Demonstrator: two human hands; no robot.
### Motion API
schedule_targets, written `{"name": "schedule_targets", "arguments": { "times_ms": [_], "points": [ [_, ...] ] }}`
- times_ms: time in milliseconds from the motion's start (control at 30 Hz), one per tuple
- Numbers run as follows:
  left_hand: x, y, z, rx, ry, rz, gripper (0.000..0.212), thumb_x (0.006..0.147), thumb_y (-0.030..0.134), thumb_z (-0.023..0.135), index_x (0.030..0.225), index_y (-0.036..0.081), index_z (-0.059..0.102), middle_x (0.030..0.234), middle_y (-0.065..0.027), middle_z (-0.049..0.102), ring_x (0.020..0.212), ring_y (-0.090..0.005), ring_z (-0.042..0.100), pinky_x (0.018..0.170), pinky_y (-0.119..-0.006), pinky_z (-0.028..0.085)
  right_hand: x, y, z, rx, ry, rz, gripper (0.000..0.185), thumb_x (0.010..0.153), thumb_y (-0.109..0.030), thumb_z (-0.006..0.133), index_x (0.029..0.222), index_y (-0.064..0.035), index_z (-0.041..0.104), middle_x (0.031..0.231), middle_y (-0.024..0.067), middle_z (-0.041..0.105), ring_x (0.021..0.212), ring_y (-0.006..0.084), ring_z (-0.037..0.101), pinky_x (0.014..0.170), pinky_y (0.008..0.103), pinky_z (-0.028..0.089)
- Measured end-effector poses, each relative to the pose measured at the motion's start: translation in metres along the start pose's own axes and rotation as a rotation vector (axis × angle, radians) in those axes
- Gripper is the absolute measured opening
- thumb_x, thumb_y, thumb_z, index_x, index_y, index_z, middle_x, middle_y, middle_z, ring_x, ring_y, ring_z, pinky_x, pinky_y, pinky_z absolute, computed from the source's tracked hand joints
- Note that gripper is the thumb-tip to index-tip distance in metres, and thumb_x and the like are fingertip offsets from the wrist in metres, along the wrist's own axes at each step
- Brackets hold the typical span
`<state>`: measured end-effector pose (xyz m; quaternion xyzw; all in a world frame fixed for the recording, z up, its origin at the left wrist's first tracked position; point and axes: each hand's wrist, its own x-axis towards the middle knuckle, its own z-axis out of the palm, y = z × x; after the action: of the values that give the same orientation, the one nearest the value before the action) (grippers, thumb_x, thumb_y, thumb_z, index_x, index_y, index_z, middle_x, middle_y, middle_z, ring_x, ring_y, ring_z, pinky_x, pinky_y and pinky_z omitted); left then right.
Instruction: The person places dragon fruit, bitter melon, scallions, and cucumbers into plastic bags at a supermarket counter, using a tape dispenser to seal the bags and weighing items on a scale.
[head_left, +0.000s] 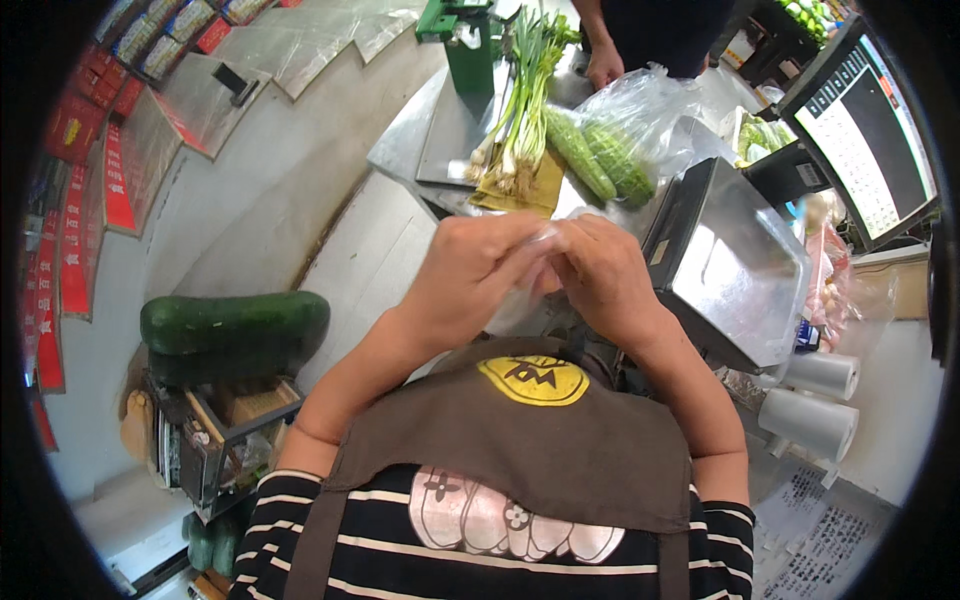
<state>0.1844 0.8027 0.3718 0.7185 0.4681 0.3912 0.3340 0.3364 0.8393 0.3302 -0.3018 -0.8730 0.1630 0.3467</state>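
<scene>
My left hand (476, 274) and my right hand (609, 274) meet in front of my chest. Between them both pinch the gathered top of a clear plastic bag (514, 311). Something orange-pink shows through the film just below my fingers, too covered to name. Past my fingertips, a bunch of scallions (519, 124) lies roots towards me on a yellow-brown sheet (546, 196). To its right, two long green vegetables (611, 161) rest, at least partly in another clear plastic bag (651, 101).
A weighing scale with a metal pan (742, 285) stands on my right, below a monitor (855, 135). Plastic-bag rolls (806, 424) hang beneath it. Large dark-green gourds (232, 322) sit at left above a wooden box (247, 405). Across the counter, another person's hand (604, 66) is near the bagged vegetables.
</scene>
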Motion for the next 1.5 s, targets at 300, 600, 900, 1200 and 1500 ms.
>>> {"name": "schedule_targets", "arguments": {
  "times_ms": [300,600,900,1200,1500],
  "points": [
    [-0.068,-0.092,-0.024,-0.146,-0.09,-0.025,0.113,0.039,0.042,0.072,0.121,0.002,0.005,0.125,-0.0153,0.014,0.116,-0.0262,0.013,0.094,-0.035,0.015,0.011,-0.031,-0.019,-0.005,0.087,-0.154,0.014,0.057,-0.006,0.055,0.068,-0.0051,0.046,0.06,0.0068,0.045,0.055,0.0212,0.045,0.049,0.0299,0.036],
    [-0.009,-0.044,0.033,-0.53,-0.827,-0.052,0.06,0.063,0.036,0.056,0.104,0.0,0.03,0.104,-0.014,0.034,0.093,-0.0206,0.033,0.078,-0.028,0.027,-0.013,-0.039,-0.005,0.12,-0.033,-0.26,0.01,0.062,-0.012,0.046,0.062,-0.0052,0.039,0.061,0.0049,0.042,0.059,0.019,0.044,0.061,0.0281,0.037],
    [0.003,-0.042,0.05,-0.717,-0.709,-0.177,0.043,0.079,0.04,0.033,0.086,-0.001,0.042,0.071,-0.0085,0.05,0.054,-0.0107,0.049,0.046,-0.019,0.042,-0.171,0.012,-0.084,-0.416,0.828,0.824,0.016,0.069,-0.012,0.052,0.082,-0.0024,0.051,0.064,0.0096,0.05,0.058,0.0162,0.049,0.054,0.0277,0.039],
    [0.022,-0.02,0.045,-0.956,-0.298,-0.471,0.03,0.084,0.031,0.026,0.067,0.008,0.035,0.068,-0.0048,0.044,0.081,-0.0175,0.041,0.08,-0.028,0.028,-0.321,0.104,-0.088,-0.628,0.457,1.249,0.024,0.066,-0.005,0.054,0.088,-0.0009,0.047,0.088,0.0104,0.045,0.08,0.022,0.045,0.071,0.0299,0.037],
    [0.021,-0.021,0.047,-1.266,0.299,-0.324,0.023,0.084,0.024,0.029,0.07,0.009,0.037,0.064,-0.0029,0.041,0.084,-0.018,0.04,0.081,-0.03,0.029,-0.242,0.045,-0.119,0.188,0.591,1.035,0.01,0.067,-0.005,0.051,0.074,-0.0001,0.046,0.068,0.0026,0.043,0.061,0.0104,0.04,0.056,0.0216,0.033]
  ]
}}
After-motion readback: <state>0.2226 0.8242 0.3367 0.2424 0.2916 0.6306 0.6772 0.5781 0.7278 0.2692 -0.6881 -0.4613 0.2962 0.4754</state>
